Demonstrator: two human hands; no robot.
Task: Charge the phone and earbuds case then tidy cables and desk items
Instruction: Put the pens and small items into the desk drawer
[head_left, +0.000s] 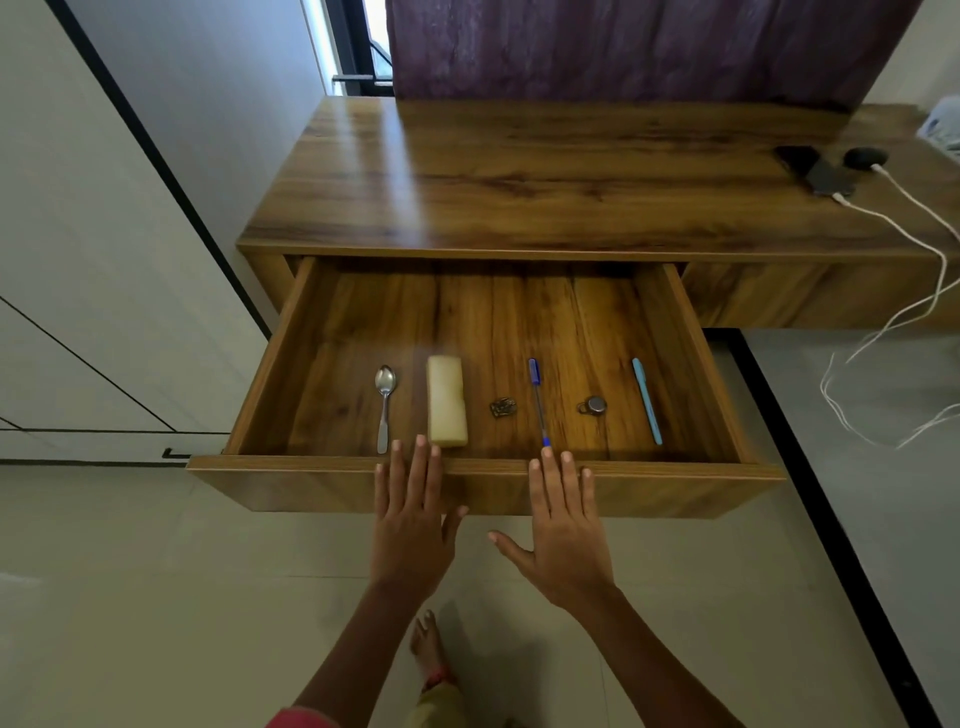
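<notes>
Left hand (413, 525): lying flat, fingers straight and slightly spread, holding nothing, fingertips reaching the top edge of the drawer front (311, 480). Right hand (563, 530): lying flat in the same way just beside it, thumb splaying out to the left, gripping nothing, fingertips also sitting at that top edge. Drawer (691, 332): standing pulled out from under the wooden desk (519, 171), 6 items lying in a row near its front. From left to right: 1 metal spoon (385, 405), bowl pointing to the back; 1 cream-coloured rectangular block (446, 401); 1 small dark metal piece (503, 408), too small to identify; 1 blue capped pen (538, 400); 1 small round metal item (593, 405); 1 light-blue pen (647, 401). All 6 are lying apart from each other. Phone (826, 179): resting on the far right of the desk top with a white plug sitting in its near end. Earbuds case (865, 157): dark, sitting just beside the phone, also taking a white plug. White cables (904, 228): 2, running off the desk's right edge and hanging in loose loops down toward the floor (156, 597). Purple curtain (623, 47): hanging behind the desk. 1 bare foot (428, 644) is showing below the arms.
</notes>
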